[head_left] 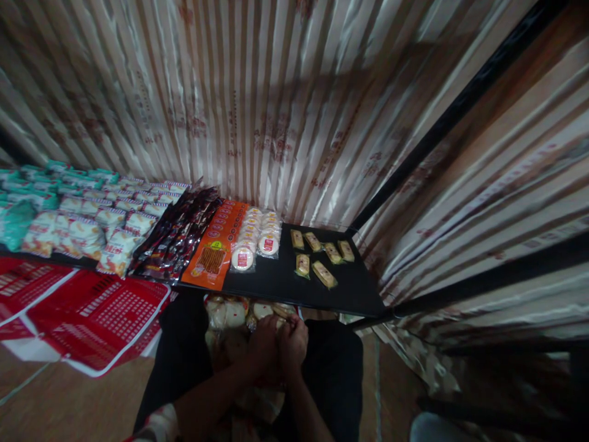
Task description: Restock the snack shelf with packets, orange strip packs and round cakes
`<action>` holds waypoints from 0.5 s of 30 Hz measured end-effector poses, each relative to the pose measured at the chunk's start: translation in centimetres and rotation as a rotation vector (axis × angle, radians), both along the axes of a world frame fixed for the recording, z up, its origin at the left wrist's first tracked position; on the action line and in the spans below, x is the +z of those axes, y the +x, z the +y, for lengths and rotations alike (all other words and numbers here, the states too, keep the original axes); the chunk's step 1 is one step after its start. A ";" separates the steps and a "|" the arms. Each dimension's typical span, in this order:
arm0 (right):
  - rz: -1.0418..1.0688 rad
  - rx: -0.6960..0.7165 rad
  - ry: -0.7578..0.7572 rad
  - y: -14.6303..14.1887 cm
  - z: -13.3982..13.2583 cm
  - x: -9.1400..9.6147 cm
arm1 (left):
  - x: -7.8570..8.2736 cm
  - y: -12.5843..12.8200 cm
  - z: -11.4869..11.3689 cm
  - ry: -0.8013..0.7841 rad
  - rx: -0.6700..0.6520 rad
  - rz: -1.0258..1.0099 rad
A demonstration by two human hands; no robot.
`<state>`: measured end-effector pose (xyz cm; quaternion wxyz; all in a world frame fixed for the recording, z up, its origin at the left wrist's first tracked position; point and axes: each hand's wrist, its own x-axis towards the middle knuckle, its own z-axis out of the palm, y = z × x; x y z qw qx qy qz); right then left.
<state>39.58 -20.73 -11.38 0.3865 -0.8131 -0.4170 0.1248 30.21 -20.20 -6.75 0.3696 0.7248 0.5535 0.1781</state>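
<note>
My left hand [265, 341] and my right hand [293, 345] are side by side over my lap, fingers curled in and nearly touching. Whatever is between the fingers is too dark and small to make out. Just beyond and beneath them, pale pastries in clear wrappers [229, 313] sit in a container between my knees. In front of me on a black shelf [276, 281] lie several small yellow wrapped cakes [323, 274], set apart from each other. To their left stand two rows of round white wrapped biscuits [243, 258] with red labels.
Further left on the shelf are an orange snack packet [212, 255], dark glossy packets [177, 236], white snack bags [119, 245] and green packets [34, 197]. Red baskets [105, 313] are below at left. A striped curtain [257, 110] hangs behind; black poles [442, 141] frame the right.
</note>
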 end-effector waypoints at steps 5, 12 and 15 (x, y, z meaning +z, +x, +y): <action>-0.004 0.043 -0.002 0.7 1.7 -0.9 | -0.8 0.6 1.4 -0.036 0.079 0.030; 0.078 0.197 -0.002 1.0 2.9 -2.2 | -2.0 0.1 2.5 -0.105 0.186 -0.050; 0.127 0.207 0.036 0.5 2.8 -2.7 | -2.1 -0.2 2.7 -0.254 0.341 -0.180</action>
